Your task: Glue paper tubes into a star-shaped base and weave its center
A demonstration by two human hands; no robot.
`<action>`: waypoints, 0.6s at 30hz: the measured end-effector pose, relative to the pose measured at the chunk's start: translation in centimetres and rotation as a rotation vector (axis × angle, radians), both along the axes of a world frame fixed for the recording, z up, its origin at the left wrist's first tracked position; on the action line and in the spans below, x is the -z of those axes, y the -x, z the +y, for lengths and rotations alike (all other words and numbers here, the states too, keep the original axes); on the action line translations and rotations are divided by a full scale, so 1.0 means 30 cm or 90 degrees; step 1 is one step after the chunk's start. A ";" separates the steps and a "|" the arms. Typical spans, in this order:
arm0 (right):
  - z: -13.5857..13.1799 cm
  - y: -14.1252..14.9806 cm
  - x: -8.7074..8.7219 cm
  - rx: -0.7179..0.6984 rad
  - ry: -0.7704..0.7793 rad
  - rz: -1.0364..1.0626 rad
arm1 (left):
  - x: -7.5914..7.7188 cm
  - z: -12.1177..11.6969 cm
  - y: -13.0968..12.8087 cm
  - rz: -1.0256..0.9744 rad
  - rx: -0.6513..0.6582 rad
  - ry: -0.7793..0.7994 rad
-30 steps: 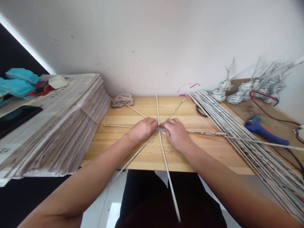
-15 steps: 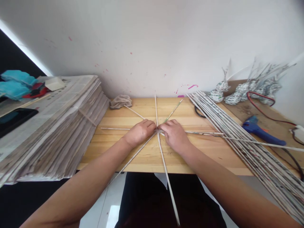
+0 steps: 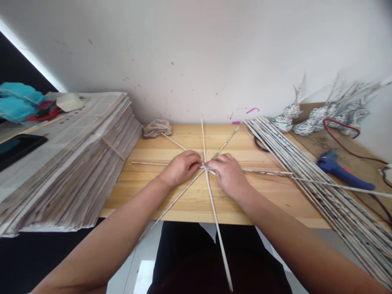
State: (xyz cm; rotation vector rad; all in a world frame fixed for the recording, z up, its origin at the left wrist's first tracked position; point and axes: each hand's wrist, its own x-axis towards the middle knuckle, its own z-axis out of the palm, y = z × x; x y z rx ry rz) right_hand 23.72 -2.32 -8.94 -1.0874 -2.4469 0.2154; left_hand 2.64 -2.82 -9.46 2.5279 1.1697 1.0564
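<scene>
Several thin rolled-paper sticks (image 3: 218,222) cross in a star shape on the wooden table, spreading outward from one centre point. My left hand (image 3: 183,166) is closed at the left of that crossing, its thumb and fingertips pinching the sticks there. From the right, my right hand (image 3: 228,173) is closed on the same crossing, its thumb close to the left fingertips. One stick runs toward me past the table edge, and another reaches down to the left beneath my left forearm. My fingers partly cover the crossing itself.
A tall stack of newspapers (image 3: 116,126) stands left, with a phone (image 3: 23,147) on top. A crumpled cloth (image 3: 157,128) lies by the wall. At right are a bundle of paper sticks (image 3: 306,179), a blue glue gun (image 3: 343,171) and woven paper pieces (image 3: 288,116).
My left hand has shifted slightly, with its thumb and fingers showing more clearly in a pinch. The star of sticks holds its arrangement; the whole view has moved a little.
</scene>
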 end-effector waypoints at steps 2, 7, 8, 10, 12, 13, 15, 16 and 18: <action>0.001 -0.001 0.004 -0.004 -0.004 0.006 | 0.001 0.001 -0.002 -0.015 -0.004 0.010; 0.003 -0.005 0.005 -0.012 -0.011 -0.001 | 0.001 0.003 -0.005 -0.036 -0.007 0.021; 0.004 -0.005 0.004 -0.013 -0.013 -0.001 | 0.001 0.003 -0.005 -0.034 -0.004 0.020; 0.005 -0.006 0.002 -0.018 -0.016 0.003 | 0.001 0.003 -0.005 -0.028 0.004 0.019; 0.006 -0.006 0.001 -0.021 -0.017 0.009 | 0.001 0.003 -0.004 -0.023 0.011 0.020; 0.006 -0.006 0.001 -0.021 -0.016 0.010 | 0.002 0.002 -0.005 -0.021 0.013 0.021; 0.008 -0.008 0.001 -0.015 -0.017 0.008 | 0.003 0.001 -0.011 -0.017 0.009 0.021; 0.010 -0.010 0.001 -0.011 -0.018 0.005 | 0.003 -0.001 -0.016 -0.015 0.003 0.020; 0.013 -0.018 0.000 -0.003 -0.020 -0.004 | 0.003 -0.008 -0.033 -0.006 -0.013 0.018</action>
